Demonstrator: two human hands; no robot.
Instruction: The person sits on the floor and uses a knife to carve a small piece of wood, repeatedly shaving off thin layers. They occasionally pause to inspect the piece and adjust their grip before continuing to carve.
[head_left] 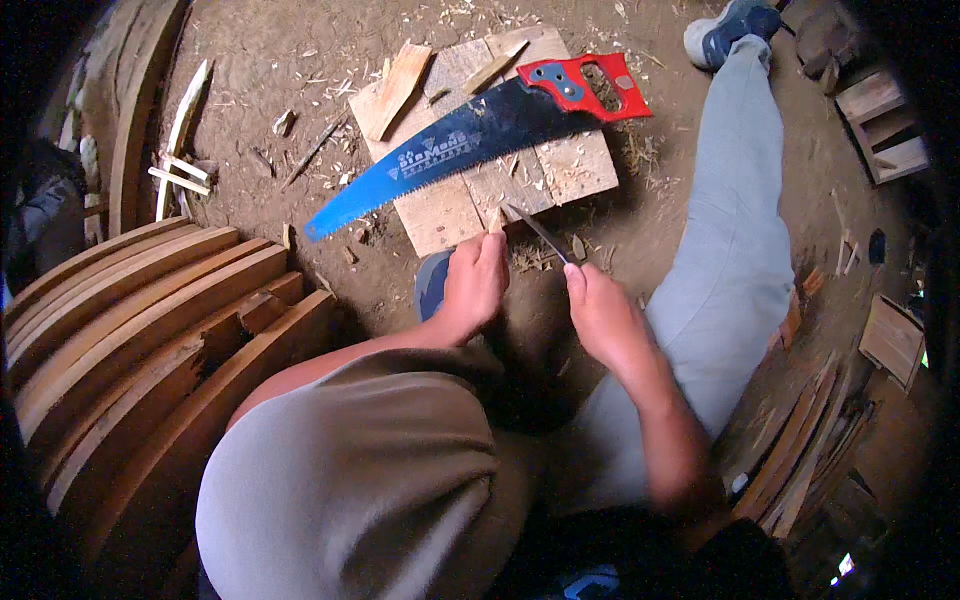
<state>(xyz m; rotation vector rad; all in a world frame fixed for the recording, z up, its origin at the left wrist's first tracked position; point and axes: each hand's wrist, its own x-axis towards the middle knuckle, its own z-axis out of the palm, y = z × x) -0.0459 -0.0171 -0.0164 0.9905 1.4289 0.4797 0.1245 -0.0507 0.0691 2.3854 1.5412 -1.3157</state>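
Observation:
My left hand point(474, 285) is closed around a small piece of wood point(495, 220), whose pale tip shows above the fingers at the near edge of a low plank board point(585, 170). In my right hand point(608, 315) is a knife point(538, 232), gripped with the thumb along it. Its thin blade slants up and left, and the point comes close to the wood's tip; whether they touch I cannot tell. Across the board lies a handsaw point(450, 150) with a blue-black blade and a red handle point(590, 85) at the right.
Stacked boards point(150, 330) fill the left side. A wood offcut point(403, 90) lies on the board, with shavings around it. My outstretched leg point(725, 200) bounds the right; beyond it are wood strips point(800, 450) and a small wooden frame point(885, 125).

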